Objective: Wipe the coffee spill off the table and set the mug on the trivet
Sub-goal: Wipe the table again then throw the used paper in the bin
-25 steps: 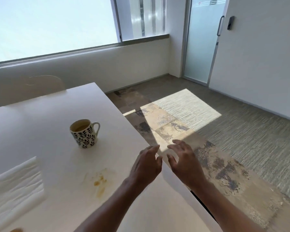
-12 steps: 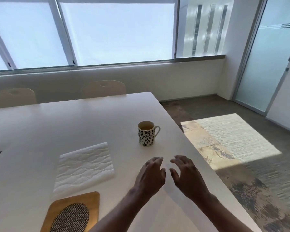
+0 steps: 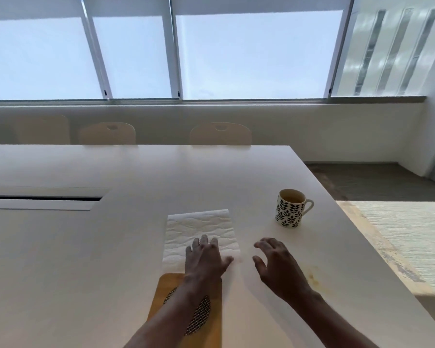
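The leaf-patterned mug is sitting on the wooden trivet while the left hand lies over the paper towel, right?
Not quite. The head view shows the mug standing on the bare table, off to the right of the trivet and apart from it. The left hand does lie over the paper towel.

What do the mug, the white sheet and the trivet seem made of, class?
Mug: probably glazed ceramic, smooth with a printed leaf pattern. White sheet: paper towel, matte, embossed quilting. Trivet: likely wood, tan smooth board; its dark inset looks woven.
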Motion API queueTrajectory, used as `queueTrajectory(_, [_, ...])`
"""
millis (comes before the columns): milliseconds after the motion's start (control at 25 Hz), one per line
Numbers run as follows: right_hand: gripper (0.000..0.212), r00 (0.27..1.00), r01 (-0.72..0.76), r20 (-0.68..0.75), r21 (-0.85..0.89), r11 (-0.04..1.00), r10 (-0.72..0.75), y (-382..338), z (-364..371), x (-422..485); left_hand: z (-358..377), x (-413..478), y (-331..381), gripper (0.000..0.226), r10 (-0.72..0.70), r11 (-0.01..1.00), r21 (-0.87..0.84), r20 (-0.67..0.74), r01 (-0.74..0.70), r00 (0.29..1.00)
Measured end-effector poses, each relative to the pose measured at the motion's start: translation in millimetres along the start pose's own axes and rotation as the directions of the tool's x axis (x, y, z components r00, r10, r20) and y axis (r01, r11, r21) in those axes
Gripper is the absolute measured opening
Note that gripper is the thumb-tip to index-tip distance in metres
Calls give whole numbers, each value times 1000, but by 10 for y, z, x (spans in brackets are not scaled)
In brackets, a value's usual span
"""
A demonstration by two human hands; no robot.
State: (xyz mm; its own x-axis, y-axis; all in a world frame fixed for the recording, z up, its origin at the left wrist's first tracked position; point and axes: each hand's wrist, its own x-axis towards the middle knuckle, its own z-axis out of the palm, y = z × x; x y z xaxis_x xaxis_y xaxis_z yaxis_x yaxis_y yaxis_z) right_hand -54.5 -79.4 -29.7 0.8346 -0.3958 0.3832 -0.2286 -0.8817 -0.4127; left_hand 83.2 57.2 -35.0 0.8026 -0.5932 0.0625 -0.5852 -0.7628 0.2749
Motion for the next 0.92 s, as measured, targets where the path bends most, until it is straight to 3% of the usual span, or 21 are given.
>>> queueTrajectory(160, [33, 999, 32, -4, -3, 999, -32, -147, 27, 186, 7, -70, 11, 32, 58, 998, -32, -37, -59, 998])
queueTrajectory(320, [34, 998, 27, 56, 18, 999, -27, -60, -64, 299, 49, -244, 462, 28, 152, 981, -120, -20, -153, 988])
queueTrajectory(400, [39, 985, 0, 174, 21, 1000, -4, 86, -139, 293, 64, -374, 715, 29, 227, 959, -180, 25, -219, 974])
queueTrajectory(520, [51, 905, -42, 423, -47, 998, 58, 396, -283, 153, 135, -583, 988, 27, 362, 894, -315, 86, -319, 928])
queueTrajectory(680, [69, 808, 80, 583, -253, 964, 86, 862, -450, -207, 154, -746, 1272, 27, 484, 820, -435, 179, -372, 856])
queueTrajectory(800, [82, 781, 60, 613, -259, 964, 116, 1033, -644, -356, 138, -551, 1352, 24, 419, 835, -406, 32, -371, 907])
queueTrajectory(840, [84, 781, 56, 613, -255, 965, 116, 1071, -703, -392, 167, -451, 1350, 27, 438, 841, -363, 25, -401, 898])
queueTrajectory(920, [84, 807, 76, 584, -247, 966, 85, 1096, -738, -461, 278, -301, 1294, 67, 520, 846, -248, 196, -471, 831])
